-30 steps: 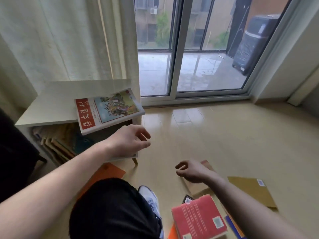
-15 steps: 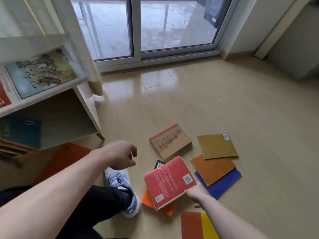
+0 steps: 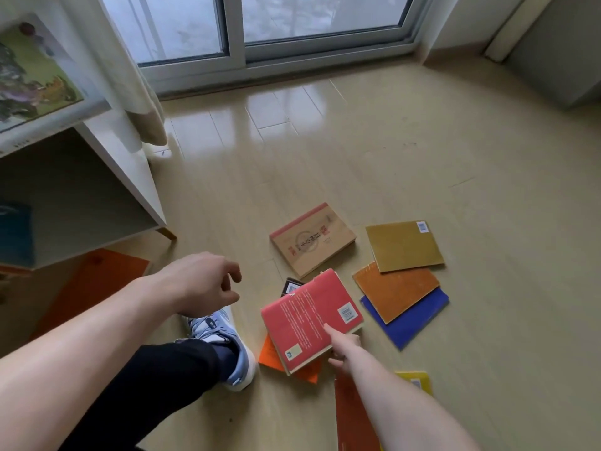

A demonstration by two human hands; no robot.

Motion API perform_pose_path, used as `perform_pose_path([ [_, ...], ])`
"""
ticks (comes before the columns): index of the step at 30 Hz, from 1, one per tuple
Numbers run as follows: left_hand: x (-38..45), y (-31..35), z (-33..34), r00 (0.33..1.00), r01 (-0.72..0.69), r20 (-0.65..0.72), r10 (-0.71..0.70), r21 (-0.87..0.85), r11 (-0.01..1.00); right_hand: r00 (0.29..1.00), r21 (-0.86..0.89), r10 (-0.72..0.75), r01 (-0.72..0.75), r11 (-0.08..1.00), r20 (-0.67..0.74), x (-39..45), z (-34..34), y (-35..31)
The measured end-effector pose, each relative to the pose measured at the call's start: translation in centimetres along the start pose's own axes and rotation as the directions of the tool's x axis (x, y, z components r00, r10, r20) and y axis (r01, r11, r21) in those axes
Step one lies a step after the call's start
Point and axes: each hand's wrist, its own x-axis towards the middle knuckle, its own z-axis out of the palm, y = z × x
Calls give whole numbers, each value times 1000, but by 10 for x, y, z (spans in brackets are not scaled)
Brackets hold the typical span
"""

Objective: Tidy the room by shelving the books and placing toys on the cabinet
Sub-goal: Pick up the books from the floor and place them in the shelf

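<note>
I am in the pick-up step for the next book. My right hand (image 3: 344, 348) is at the near right corner of the red paperback book with a white barcode label (image 3: 310, 319): the index finger lies straight along the cover, and the thumb appears to sit below the book's edge, so I judge this to be a pinch on that corner. The remaining fingers are hidden under the book; I cannot tell how they lie. The red book is tilted, resting on a thin orange booklet (image 3: 276, 358) and a small dark item that I cannot identify.

My left hand (image 3: 203, 283) hangs above the pale wooden floor (image 3: 422, 151), near the blue-and-white sneaker (image 3: 227, 349). Its fingers are loosely curled and hold nothing.

Other books lie on the floor:
- a tan book with a red spine strip (image 3: 312, 239), just beyond the red one;
- a mustard-yellow square book (image 3: 403, 245), overlapping an orange-brown one (image 3: 395, 292), which lies on a blue one (image 3: 413, 317).

The white open-fronted cabinet (image 3: 130, 177) stands to the left, well apart from the pile, with an illustrated magazine (image 3: 35, 76) on top.

Next move, as I judge it: secure the pinch, lift the red book clear without dragging the booklet, then carry it left into the cabinet opening. The left hand is free to support the spine.
</note>
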Motion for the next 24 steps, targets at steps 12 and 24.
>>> perform_pose_path([
  [12, -1, -9, -2, 997, 17, 71, -17, 2, 1000, 979, 98, -157, 170, 980, -133, 12, 10, -9],
  [24, 6, 22, -17, 999, -35, -13, 34, -120, 992, 685, 181, -609, 592, 785, 400, -129, -42, -87],
])
